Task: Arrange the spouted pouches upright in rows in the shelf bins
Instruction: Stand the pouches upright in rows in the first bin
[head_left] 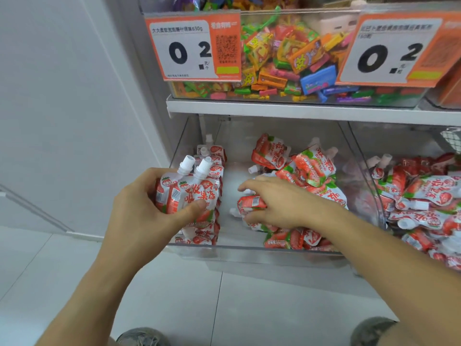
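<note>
My left hand (pixel 147 203) grips two red-and-white strawberry spouted pouches (pixel 192 193) upright, white caps up, at the left side of a clear shelf bin (pixel 249 250). They stand against a row of upright pouches (pixel 212 158) along the bin's left wall. My right hand (pixel 282 206) reaches into the middle of the bin and closes on a pouch lying on its side (pixel 249 203). A loose heap of pouches (pixel 306 168) fills the bin's right half, partly hidden under my right forearm.
A second clear bin (pixel 424 201) to the right holds a jumbled pile of the same pouches. The shelf above (pixel 274 108) carries a bin of coloured candies with two orange price tags. A white wall stands to the left, tiled floor below.
</note>
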Motion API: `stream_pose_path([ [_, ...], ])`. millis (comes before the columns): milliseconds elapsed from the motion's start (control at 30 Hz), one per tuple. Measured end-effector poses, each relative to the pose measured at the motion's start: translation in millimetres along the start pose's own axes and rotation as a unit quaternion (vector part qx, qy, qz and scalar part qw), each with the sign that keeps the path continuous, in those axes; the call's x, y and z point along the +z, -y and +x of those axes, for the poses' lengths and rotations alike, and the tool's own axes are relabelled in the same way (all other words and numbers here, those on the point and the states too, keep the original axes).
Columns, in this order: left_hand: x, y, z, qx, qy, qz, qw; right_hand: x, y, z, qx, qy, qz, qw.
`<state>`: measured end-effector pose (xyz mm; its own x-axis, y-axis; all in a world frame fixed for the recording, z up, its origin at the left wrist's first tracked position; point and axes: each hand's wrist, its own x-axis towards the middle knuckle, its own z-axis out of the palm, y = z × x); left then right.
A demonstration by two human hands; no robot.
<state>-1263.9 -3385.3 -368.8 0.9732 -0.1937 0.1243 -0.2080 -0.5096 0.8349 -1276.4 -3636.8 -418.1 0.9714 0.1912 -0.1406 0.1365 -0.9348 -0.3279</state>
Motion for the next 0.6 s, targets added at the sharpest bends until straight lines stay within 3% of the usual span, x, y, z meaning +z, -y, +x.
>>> stream_pose_path([
  [133,4.5,-4.1,-0.6,0.006,0.001,-0.014,1.000,-7.1,-0.8,-10.9,-0.007,-0.092,0.143,0.985],
  [200,6.3,-5.8,0.6,0.006,-0.001,-0.015,1.000,-3.1,-0.1,-16.5,0.021,-0.039,0.198,0.979],
  [300,8.1,-5.8,2.0,0.002,-0.002,-0.014,1.000,8.9,4.6,-20.8,0.001,0.084,0.183,0.980],
  [400,8.7,-4.6,1.4,-0.002,0.001,-0.013,1.000,12.1,4.2,-18.1,-0.017,0.110,0.131,0.985],
  [533,9.9,-3.9,1.9,-0.005,0.001,-0.013,1.000,13.7,0.5,-16.7,-0.001,0.118,0.186,0.975],
  [600,11.1,-3.7,3.3,-0.007,0.002,-0.011,1.000,16.3,3.8,-15.8,-0.012,0.164,0.193,0.967],
])
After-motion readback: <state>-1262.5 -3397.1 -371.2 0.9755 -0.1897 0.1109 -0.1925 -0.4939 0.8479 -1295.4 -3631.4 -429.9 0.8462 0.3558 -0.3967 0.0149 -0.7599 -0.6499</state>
